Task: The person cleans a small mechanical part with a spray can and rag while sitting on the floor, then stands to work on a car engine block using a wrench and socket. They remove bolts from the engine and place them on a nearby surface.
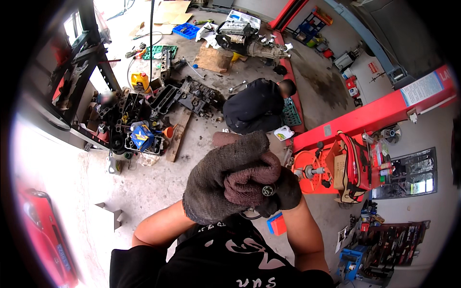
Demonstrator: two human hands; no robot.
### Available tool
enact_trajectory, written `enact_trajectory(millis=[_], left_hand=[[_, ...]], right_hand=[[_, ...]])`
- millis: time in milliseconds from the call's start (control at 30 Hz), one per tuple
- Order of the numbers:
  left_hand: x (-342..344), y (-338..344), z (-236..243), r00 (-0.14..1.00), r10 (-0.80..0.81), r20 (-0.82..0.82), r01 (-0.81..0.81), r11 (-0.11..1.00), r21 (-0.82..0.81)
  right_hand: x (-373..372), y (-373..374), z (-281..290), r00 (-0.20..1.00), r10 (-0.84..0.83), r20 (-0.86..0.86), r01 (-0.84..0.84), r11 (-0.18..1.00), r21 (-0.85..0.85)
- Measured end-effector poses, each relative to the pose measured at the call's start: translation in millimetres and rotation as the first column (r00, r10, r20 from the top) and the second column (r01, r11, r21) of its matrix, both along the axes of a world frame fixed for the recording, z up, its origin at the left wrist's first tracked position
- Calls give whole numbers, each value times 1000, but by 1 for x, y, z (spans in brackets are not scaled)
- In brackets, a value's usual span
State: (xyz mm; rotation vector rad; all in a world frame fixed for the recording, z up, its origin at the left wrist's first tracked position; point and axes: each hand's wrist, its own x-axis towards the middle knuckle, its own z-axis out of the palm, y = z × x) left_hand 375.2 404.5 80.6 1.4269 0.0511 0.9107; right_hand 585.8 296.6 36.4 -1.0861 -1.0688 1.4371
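Both my hands wear dark, dirty knit gloves and meet in front of my chest. My left hand [209,180] is closed round a bunched maroon-brown cloth [247,182], and its fingers lie over the top of it. Against the cloth's right side, my right hand [290,189] is closed too, its fingers curled round a small metal part. That part's round, shiny end [269,190] shows between the cloth and the right glove. The rest of it is hidden by cloth and gloves, so its kind cannot be told.
A person in dark clothes [252,106] crouches ahead beside a red lift beam [370,113]. Engine parts [196,96] cover the floor to the left, near a yellow jug [139,82]. An orange tray [307,185] and red tool bag [357,165] stand at the right.
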Motion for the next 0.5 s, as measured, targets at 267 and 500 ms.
enact_trajectory(millis=[267, 500], left_hand=[[7, 10, -49, 930, 292, -223, -243, 944, 223], [13, 25, -5, 985, 94, -146, -109, 989, -103]], right_hand=[[-45, 1, 44, 768, -377, 517, 328, 926, 187], [-48, -9, 61, 826, -464, 320, 480, 877, 30]])
